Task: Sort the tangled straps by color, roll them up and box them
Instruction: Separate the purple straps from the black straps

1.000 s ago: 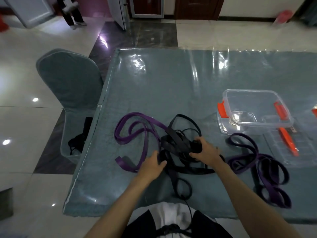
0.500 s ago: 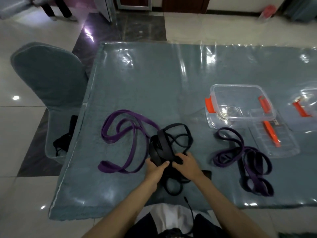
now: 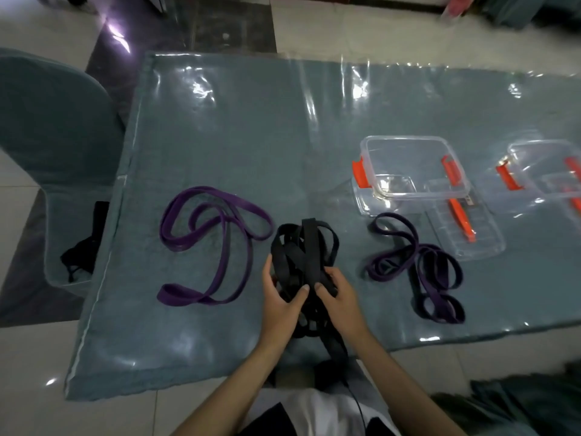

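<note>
Both hands, the left hand (image 3: 279,305) and right hand (image 3: 341,302), grasp the bundled black straps (image 3: 303,250) with curled fingers above the table (image 3: 251,136), between two purple strap piles.

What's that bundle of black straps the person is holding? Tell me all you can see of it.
The black straps are flat, matte bands, rubbery or woven by the look, gathered into a loose bunch of overlapping loops. The left hand and the right hand grip the bunch from either side near its lower part, thumbs on top. The loops fan away from the person above the table, while one end trails down over the near edge. It lies between two purple strap piles, touching neither.
</note>
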